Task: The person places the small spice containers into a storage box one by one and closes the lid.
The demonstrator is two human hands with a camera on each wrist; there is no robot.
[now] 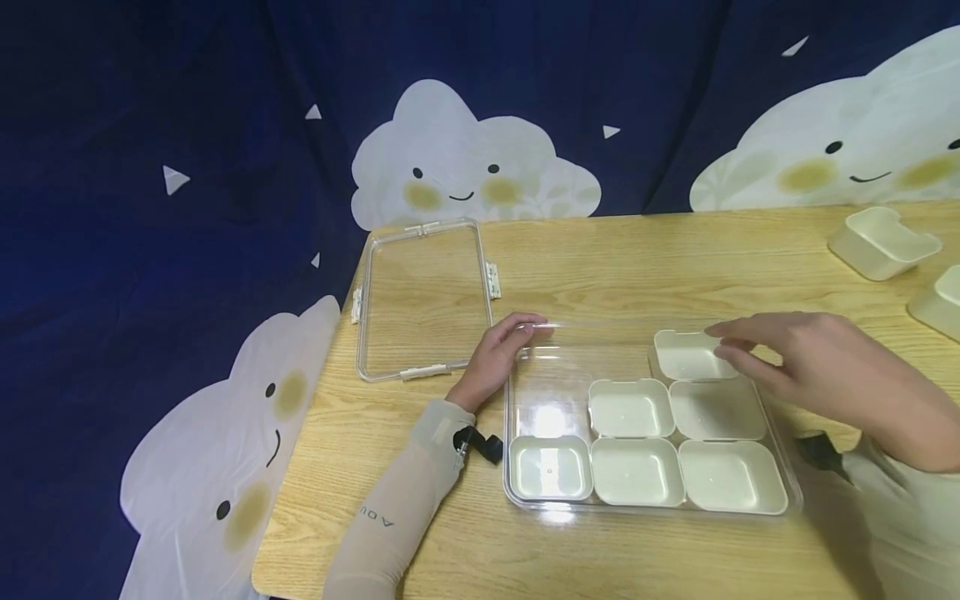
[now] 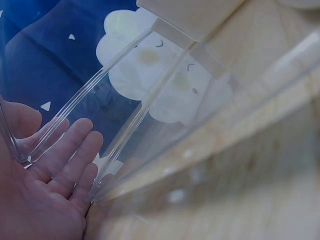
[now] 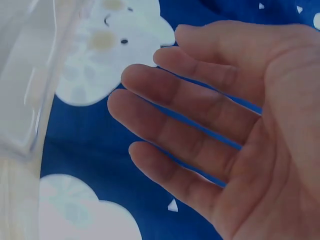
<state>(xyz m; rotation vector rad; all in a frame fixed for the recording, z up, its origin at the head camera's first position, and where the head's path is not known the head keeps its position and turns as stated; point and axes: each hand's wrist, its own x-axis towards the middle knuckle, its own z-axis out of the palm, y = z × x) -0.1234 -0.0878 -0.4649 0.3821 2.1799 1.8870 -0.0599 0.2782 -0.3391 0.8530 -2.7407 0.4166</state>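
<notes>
A shallow clear plastic box (image 1: 558, 367) lies on the table with several cream bins in it. Three bins form the front row, with the front-middle bin (image 1: 637, 472) at its centre. Two more sit in the row behind, and a single bin (image 1: 690, 357) stands at the back right. My left hand (image 1: 495, 354) rests at the box's back-left corner, its fingers stretched along the outside of the wall and showing through the plastic in the left wrist view. Over the back-right bin hovers my right hand (image 1: 802, 354), fingertips near its rim. Its fingers (image 3: 170, 122) are loosely extended with nothing between them.
A clear lid (image 1: 423, 372) with white side clips lies flat behind and left of the box. Two loose cream bins, one nearer the back (image 1: 873, 246) and one at the frame's edge (image 1: 941, 304), stand on the right. A dark blue cloud-print curtain (image 1: 652, 75) hangs behind the table.
</notes>
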